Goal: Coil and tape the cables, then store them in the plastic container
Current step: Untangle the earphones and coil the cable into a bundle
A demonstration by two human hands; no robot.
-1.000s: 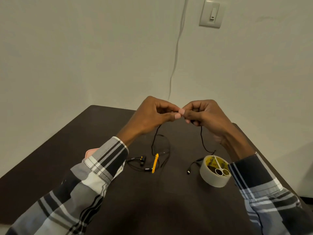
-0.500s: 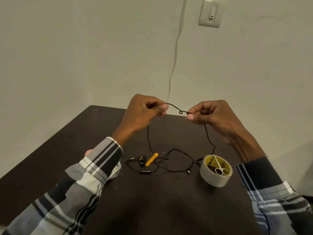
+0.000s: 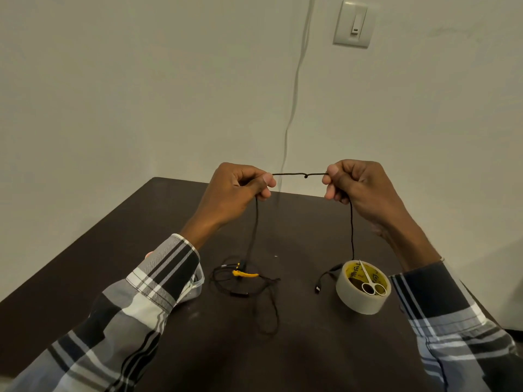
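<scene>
**Thin black cable stretched taut between two pinching hands**

Down at the lower frame, plaid sleeves (image 3: pixel 147 301) are framing a dark matte table (image 3: pixel 113 250). A round tape roll (image 3: pixel 357 302) is cradling small scissors (image 3: pixel 371 284) at lower right; a clear plastic container (image 3: pixel 198 282) is peeking out at left. Higher up, the left hand (image 3: pixel 237 190) and right hand (image 3: pixel 356 185) are each pinching the thin black cable (image 3: pixel 300 174), knotted midway.

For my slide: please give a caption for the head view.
Both hands, left hand and right hand, pinch a knotted black cable above the table.
</scene>
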